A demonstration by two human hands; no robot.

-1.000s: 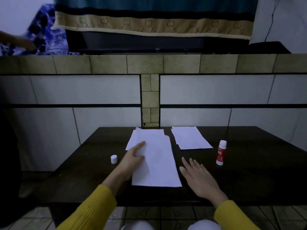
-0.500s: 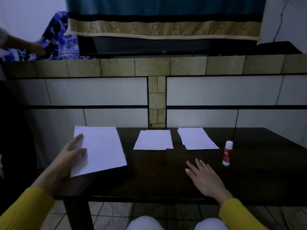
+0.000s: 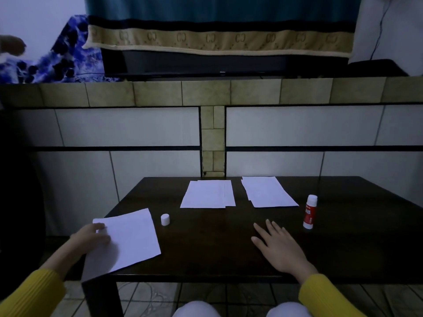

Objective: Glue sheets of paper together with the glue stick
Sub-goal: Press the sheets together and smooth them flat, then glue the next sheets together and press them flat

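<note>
**Left hand parking a sheet at the near-left corner; glue sits to the right**

Left hand (image 3: pixel 91 236) has its grip on the sheet (image 3: pixel 128 239), fingers curled over the left edge. Can't tell where the thumb is. Sheet lies skewed on the tabletop (image 3: pixel 206 243), near-left corner hanging past the front edge.

Right hand (image 3: pixel 278 245) lies flat on the tabletop, fingers straight and spread, holding nothing.

Glue stick (image 3: pixel 310 211) stands upright, long axis vertical, uncapped by the look of it. It's forward and right of the right hand, near but not touching. Cap (image 3: pixel 165 219) sits just beside the sheet's far-right corner, on the left hand's side.

Two stacks at the far edge: middle stack (image 3: pixel 207 194) and right stack (image 3: pixel 267 191), apart from each other.

Key relation: the glue is on the right hand's side, well apart from the left. My read: right hand is the one to take it, side-on around the barrel. Next sheet likely comes from a far stack.
</note>
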